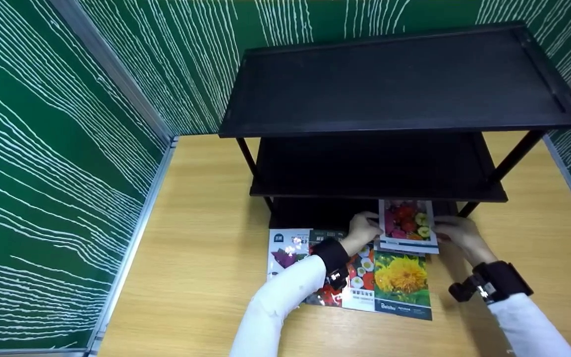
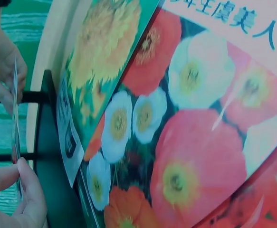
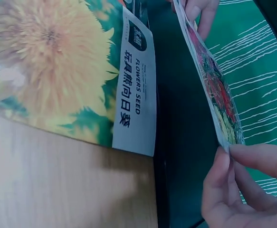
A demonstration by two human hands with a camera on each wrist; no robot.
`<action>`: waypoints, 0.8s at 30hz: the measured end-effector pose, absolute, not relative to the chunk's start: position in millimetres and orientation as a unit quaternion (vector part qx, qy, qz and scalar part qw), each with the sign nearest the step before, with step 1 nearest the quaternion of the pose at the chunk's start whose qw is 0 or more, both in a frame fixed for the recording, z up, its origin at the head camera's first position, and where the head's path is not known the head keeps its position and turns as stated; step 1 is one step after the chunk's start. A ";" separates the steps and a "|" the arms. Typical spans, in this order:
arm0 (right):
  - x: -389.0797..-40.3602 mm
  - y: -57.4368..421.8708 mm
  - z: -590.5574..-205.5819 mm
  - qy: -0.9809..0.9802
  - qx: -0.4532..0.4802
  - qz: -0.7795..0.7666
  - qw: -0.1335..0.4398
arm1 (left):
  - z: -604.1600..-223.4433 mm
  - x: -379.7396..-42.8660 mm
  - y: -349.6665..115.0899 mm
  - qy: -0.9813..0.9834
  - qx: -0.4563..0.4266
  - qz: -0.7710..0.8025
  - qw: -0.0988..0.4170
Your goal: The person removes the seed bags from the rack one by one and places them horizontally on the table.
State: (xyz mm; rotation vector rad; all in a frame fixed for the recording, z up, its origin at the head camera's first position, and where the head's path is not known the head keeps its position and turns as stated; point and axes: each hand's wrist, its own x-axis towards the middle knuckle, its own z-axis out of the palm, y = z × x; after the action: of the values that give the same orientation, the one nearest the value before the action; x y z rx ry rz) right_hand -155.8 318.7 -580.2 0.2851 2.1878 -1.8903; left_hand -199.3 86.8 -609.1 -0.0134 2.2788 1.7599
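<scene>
Both hands hold one seed packet [image 1: 407, 225] with a picture of mixed red, pink and yellow flowers, in front of the lowest shelf. My left hand [image 1: 364, 230] pinches one side edge of it between thumb and fingers. At the opposite edge my right hand [image 1: 464, 238] pinches it the same way, clearly seen in the right wrist view, where the packet [image 3: 216, 90] stands tilted. Below it on the table lies a yellow sunflower packet [image 1: 403, 282]. Beside that is a poppy packet [image 1: 361, 272], with a red-flower packet [image 1: 331, 297] partly hidden by the left forearm.
A black three-tier rack stands behind the packets; its top shelf [image 1: 394, 84] and middle shelf [image 1: 374, 168] overhang the hands. Black posts [image 1: 516, 156] support it. A purple-flower packet [image 1: 285, 255] lies at the row's left end. Green patterned panels [image 1: 42, 173] enclose the wooden table [image 1: 191, 258].
</scene>
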 end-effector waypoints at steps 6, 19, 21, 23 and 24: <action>-141.9 323.1 -582.6 0.741 0.099 -0.652 0.128 | -549.8 -166.0 82.1 0.791 -0.026 0.593 0.147; -120.0 337.4 -601.3 0.727 0.123 -0.662 0.137 | -546.6 -142.3 81.4 0.739 -0.025 0.645 0.193; -114.3 337.3 -593.4 0.719 0.130 -0.666 0.152 | -547.5 -138.4 82.8 0.741 -0.026 0.643 0.192; -108.3 337.7 -588.0 0.704 0.136 -0.678 0.160 | -548.2 -134.5 84.5 0.745 -0.030 0.639 0.187; -105.0 337.2 -584.7 0.705 0.136 -0.676 0.165 | -549.0 -132.5 85.6 0.745 -0.032 0.640 0.185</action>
State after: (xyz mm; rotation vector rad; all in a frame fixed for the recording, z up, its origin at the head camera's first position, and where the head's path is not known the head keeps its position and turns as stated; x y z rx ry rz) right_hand -105.0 337.2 -584.7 0.3862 2.0092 -1.9270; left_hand -132.5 85.6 -549.0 -0.0890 2.1006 1.8041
